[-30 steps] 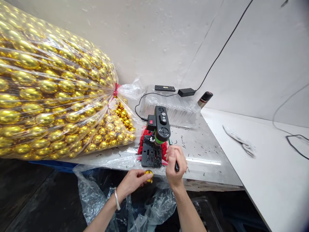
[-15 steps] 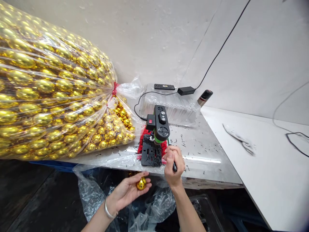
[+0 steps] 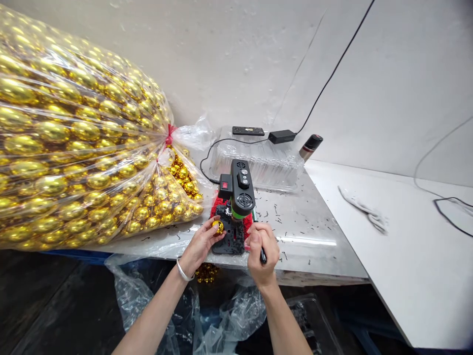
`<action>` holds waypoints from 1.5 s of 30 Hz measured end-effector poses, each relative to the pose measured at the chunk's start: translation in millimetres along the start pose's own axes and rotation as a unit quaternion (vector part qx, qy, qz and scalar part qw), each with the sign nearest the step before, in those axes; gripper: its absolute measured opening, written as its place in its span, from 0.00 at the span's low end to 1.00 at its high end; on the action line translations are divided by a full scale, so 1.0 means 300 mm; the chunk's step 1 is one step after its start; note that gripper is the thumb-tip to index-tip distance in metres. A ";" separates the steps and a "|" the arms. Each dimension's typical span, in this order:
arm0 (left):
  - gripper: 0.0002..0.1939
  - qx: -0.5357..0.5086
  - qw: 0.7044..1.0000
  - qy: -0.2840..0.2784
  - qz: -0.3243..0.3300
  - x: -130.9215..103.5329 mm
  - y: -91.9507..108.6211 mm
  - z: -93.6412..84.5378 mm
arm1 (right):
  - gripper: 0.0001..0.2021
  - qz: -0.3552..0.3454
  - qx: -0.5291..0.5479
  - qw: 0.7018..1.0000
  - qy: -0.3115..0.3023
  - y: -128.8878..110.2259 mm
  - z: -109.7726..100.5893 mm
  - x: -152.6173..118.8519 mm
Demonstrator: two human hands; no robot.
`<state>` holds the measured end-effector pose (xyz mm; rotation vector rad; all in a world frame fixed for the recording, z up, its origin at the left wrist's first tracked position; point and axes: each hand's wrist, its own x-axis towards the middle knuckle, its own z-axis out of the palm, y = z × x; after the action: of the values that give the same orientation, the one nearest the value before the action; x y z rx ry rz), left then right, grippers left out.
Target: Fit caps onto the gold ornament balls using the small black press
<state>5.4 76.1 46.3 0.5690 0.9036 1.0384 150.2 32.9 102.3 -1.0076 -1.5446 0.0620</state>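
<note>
A shiny gold ball (image 3: 219, 227) is pinched in the fingers of my left hand (image 3: 202, 242), over the left side of a black slotted base plate (image 3: 229, 246). Above that plate stands a small black bench drill press (image 3: 243, 190) with a red switch and a green band. My right hand (image 3: 263, 252) is closed round the black-gripped lever (image 3: 263, 255) at the machine's right side. Under the base lies a red mat (image 3: 249, 227) sprinkled with dark shavings.
A large clear bag of gold balls (image 3: 81, 138) fills the left. Behind the machine are a clear plastic tray (image 3: 258, 172), a power adapter (image 3: 283, 136) and a dark can (image 3: 311, 147). A glove (image 3: 364, 209) lies on the white table (image 3: 399, 276). Plastic sheeting (image 3: 236, 320) hangs below.
My left hand has risen from below the table edge to the base plate, carrying the gold ball. My right hand stays on the lever. The view has shifted slightly.
</note>
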 end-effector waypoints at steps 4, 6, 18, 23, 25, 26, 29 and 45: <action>0.20 0.044 0.998 0.033 0.040 0.017 -0.021 -0.014 | 0.13 0.001 -0.009 1.000 -0.001 -0.001 0.000 -0.001; 0.22 0.087 0.991 0.068 0.070 0.032 -0.035 -0.013 | 0.13 0.002 -0.011 1.000 -0.004 -0.002 -0.001 -0.002; 0.17 0.454 0.843 0.077 0.278 0.074 -0.126 -0.015 | 0.13 -0.004 -0.007 1.000 -0.008 -0.024 -0.017 0.052; 0.16 0.549 0.762 0.048 0.340 0.074 -0.124 -0.005 | 0.12 0.002 -0.006 1.000 -0.009 -0.035 -0.023 0.068; 0.16 0.568 0.747 0.042 0.342 0.081 -0.128 -0.006 | 0.12 -0.004 -0.006 1.000 -0.013 -0.031 -0.023 0.055; 0.17 0.574 0.743 0.042 0.341 0.085 -0.131 -0.008 | 0.12 -0.007 -0.007 1.000 -0.017 -0.026 -0.022 0.045; 0.17 0.581 0.735 0.044 0.345 0.094 -0.139 -0.019 | 0.11 -0.014 -0.007 1.000 -0.027 0.001 -0.015 0.000; 0.16 0.576 0.726 0.042 0.374 0.097 -0.141 -0.027 | 0.13 -0.064 -0.008 0.997 0.037 0.161 0.074 -0.155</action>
<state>25.1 84.7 -0.9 2.0934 1.4180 1.1022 153.1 45.2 32.9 -0.9113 -1.5400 -0.0779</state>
